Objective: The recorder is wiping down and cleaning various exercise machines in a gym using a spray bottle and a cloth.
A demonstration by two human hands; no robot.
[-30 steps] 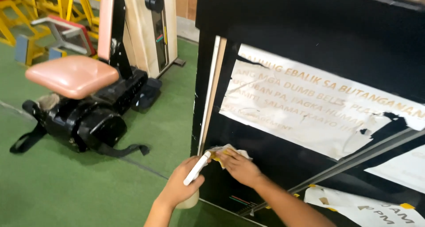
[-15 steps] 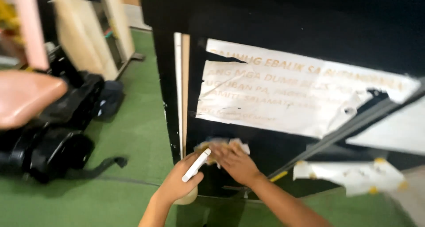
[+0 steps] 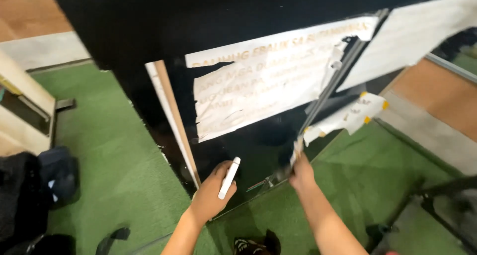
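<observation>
Fingers of my left hand [image 3: 211,188] wrap a white spray bottle [image 3: 229,178]; my right hand [image 3: 302,173] pinches a cloth [image 3: 297,150] against the metal bar [image 3: 328,88] just above it. I judge the cloth could snag torn paper [image 3: 258,81] beside that grip and rip it further. Below both hands lies green turf [image 3: 114,160]; behind, the glossy black panel [image 3: 248,145].

torn white paper signs [image 3: 258,83] on black panel [image 3: 149,21]
</observation>
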